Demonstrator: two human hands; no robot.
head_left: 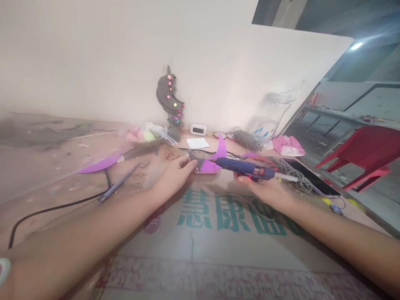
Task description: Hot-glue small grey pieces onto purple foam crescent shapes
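Cluttered table (78,185) — left hand (178,171) pinches gray-purple piece (207,167); right hand (261,187) grips glue gun (236,166) — alongside.

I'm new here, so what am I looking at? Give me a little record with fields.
Left hand: fingers on the gray part of a purple piece
Right hand: holding a blue glue gun, nozzle toward that piece
Farther back: beaded gray crescent, white clock, clear jar
Table's right side: dark-screened phone
Beyond table: red chair

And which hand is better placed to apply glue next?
Right hand, probably: it grips the glue gun, pointed toward the grey piece that the left hand holds.
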